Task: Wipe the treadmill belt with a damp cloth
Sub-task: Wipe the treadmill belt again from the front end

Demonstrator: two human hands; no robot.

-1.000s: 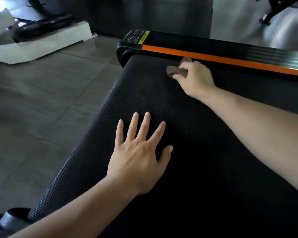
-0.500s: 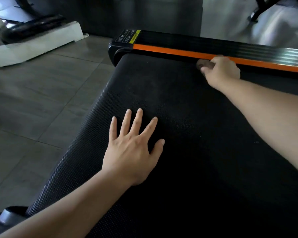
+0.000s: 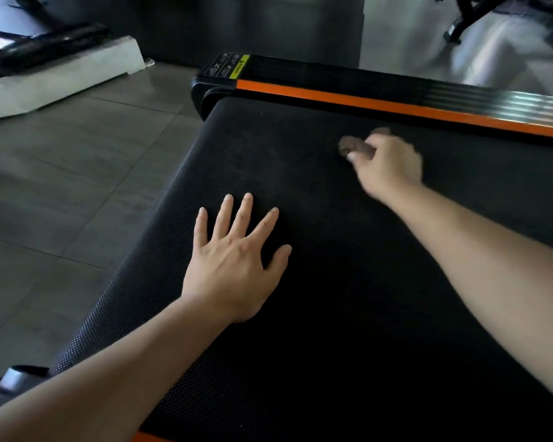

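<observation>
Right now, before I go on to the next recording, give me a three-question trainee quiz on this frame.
1. True or false: the left hand lies flat, fingers spread, on the treadmill belt.
2. What is in the grip of the right hand? A) a brown cloth B) a spray bottle C) nothing
3. Fill in: the stripe along the treadmill's far side rail is coloured ____.

Key: 1 true; 2 A; 3 orange.
</observation>
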